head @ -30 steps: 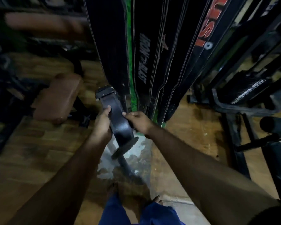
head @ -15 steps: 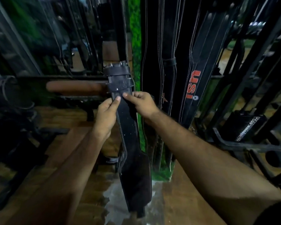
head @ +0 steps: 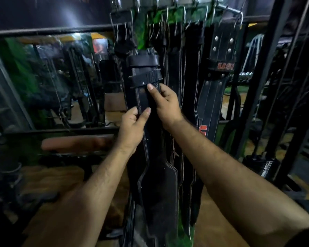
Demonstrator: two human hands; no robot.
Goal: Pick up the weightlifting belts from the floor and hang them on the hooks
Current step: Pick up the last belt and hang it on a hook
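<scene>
Both hands pinch the belt (head: 146, 107) upright, left hand (head: 132, 127) low, right hand (head: 165, 104) higher under the buckle end, likely to lift it onto the hooks (head: 168, 13) above, beside hung belts (head: 219, 72).

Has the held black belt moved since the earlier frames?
Yes. The black belt, held by the left hand and right hand, has risen: its buckle end now nears the hooks.

Crowded with hanging belts (head: 178, 82) below the hook rail (head: 168, 13); open left of it, before the mirror (head: 48, 79).
</scene>
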